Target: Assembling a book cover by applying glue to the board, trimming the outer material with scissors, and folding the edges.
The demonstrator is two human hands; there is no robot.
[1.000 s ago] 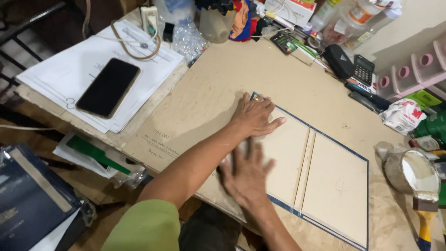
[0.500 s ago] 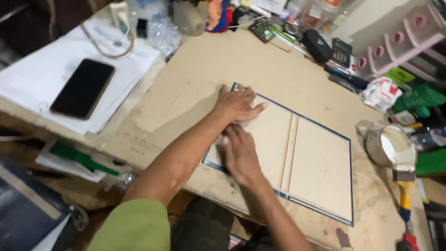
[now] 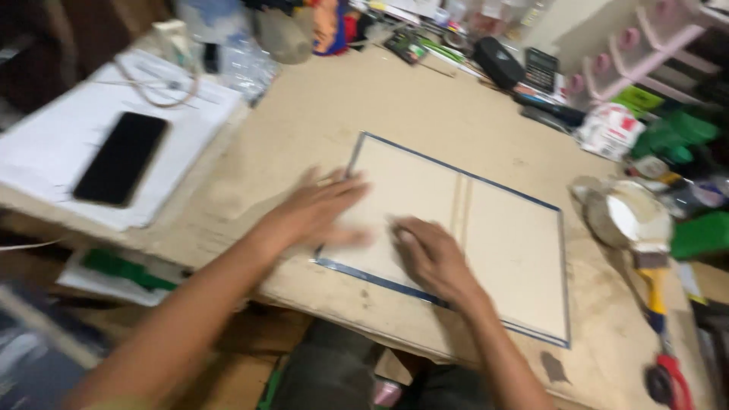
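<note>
Tan board panels edged in blue form an open book cover point(image 3: 486, 235), lying flat near the front edge of a wide brown worktable point(image 3: 319, 121). Two large panels sit side by side with a narrow spine strip between them, and a thin blue border shows all around.

Both hands rest on the left panel. The left hand point(image 3: 315, 209) lies palm down over the cover's left edge, fingers spread flat and reaching toward the middle; it is blurred by motion. The right hand point(image 3: 433, 254) presses down just beside it, nearer the spine strip, fingers loosely curled and flat against the board. Neither hand grasps anything; both are open and pressing on the surface.

To the right of the cover, well apart from the hands, a small round container point(image 3: 626, 216) with white inside sits on the table, and a brush with a yellow handle point(image 3: 653, 292) lies just below it. Red-handled scissors point(image 3: 667, 383) lie near the table's front right corner.

To the left, a black phone point(image 3: 121, 157) rests on a stack of white paper point(image 3: 45, 152). Along the far edge of the table lies blurred clutter, including a dark calculator point(image 3: 541, 70) and a pink rack point(image 3: 630, 61) at the upper right.
</note>
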